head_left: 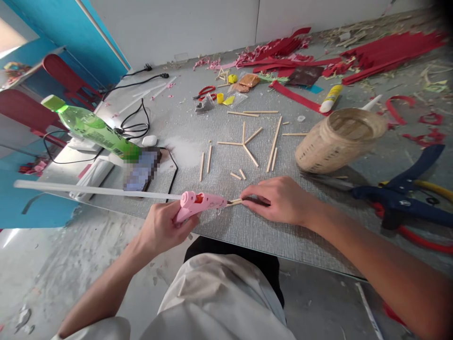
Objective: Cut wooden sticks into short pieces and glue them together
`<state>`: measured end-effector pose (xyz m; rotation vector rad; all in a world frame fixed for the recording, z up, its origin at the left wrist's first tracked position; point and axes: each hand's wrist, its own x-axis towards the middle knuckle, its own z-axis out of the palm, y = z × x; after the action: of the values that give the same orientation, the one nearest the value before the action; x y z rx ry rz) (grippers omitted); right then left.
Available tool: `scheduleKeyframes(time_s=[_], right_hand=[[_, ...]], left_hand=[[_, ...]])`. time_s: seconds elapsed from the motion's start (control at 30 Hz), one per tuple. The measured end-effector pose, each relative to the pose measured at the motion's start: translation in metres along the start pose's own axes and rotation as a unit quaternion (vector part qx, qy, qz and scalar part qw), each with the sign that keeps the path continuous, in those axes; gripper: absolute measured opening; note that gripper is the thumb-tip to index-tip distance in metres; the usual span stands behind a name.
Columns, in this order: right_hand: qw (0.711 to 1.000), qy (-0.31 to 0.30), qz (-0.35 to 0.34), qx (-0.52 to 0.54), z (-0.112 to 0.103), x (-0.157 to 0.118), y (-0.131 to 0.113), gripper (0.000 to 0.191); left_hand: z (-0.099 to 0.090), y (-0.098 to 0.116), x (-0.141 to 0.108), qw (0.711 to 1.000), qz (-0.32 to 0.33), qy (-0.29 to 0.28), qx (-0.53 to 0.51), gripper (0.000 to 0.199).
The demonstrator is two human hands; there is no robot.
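My left hand [166, 226] is wrapped round the handle of a pink hot glue gun [201, 202]. A long translucent glue stick [95, 190] runs out of its back end. The nozzle points right and meets the end of small wooden sticks [235, 201], which my right hand [279, 200] pinches between thumb and fingertips just above the table's near edge. Beyond the hands lies a branching figure of thin wooden sticks [244, 143]. Loose sticks [274, 144] lie on either side of it, and two short pieces [242, 174] lie nearer me.
To the right stand a twine-coloured jar [336, 141] and blue-handled cutters [396, 198]. At the left are a green bottle [99, 127], a phone [143, 172] and black cables [136, 120]. Red scissors [205, 93], a glue tube [331, 98] and red strips [392, 52] lie farther back.
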<state>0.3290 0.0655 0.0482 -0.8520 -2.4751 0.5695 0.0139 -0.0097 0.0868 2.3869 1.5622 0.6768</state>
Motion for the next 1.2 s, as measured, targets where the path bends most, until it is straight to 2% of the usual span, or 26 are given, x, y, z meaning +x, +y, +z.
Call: scheduleKeyframes(time_s=[0.3,0.4,0.47,0.57,0.67,0.73,0.8,0.97,1.03,1.2], right_hand=[[1.000,-0.010,0.012,0.008,-0.001,0.000,0.000,0.021],[0.999,-0.015,0.029,0.020,-0.001,0.000,0.000,0.021],[0.999,-0.013,0.040,0.024,-0.001,-0.001,0.000,0.020],[0.999,-0.004,0.040,0.028,0.000,-0.001,-0.001,0.020],[0.998,0.007,0.040,0.037,0.000,-0.001,-0.001,0.023],[0.998,0.024,0.043,0.045,0.000,-0.001,0.000,0.025],[0.996,0.040,0.048,0.062,0.000,-0.002,0.001,0.026],[0.991,0.059,0.065,0.104,-0.003,0.000,0.002,0.023],[0.991,0.055,0.066,0.104,-0.003,0.000,0.002,0.022],[0.990,0.059,0.069,0.108,-0.002,0.000,0.002,0.023]], left_hand=[[0.004,0.005,0.007,1.000,0.013,0.001,-0.013,0.034],[0.002,0.006,0.010,0.999,0.002,0.018,-0.030,0.038],[-0.003,0.005,0.009,0.998,-0.027,0.042,-0.044,0.045],[-0.011,0.000,0.005,0.986,-0.111,0.091,-0.089,0.052],[-0.018,-0.006,0.001,0.955,-0.181,0.153,-0.180,0.053],[-0.021,-0.010,0.000,0.933,-0.201,0.180,-0.240,0.052],[-0.025,-0.014,-0.001,0.926,-0.218,0.158,-0.266,0.050],[-0.032,-0.019,-0.003,0.933,-0.251,0.009,-0.258,0.043],[-0.034,-0.017,-0.003,0.933,-0.241,-0.014,-0.267,0.046],[-0.037,-0.013,-0.001,0.930,-0.233,-0.027,-0.282,0.049]])
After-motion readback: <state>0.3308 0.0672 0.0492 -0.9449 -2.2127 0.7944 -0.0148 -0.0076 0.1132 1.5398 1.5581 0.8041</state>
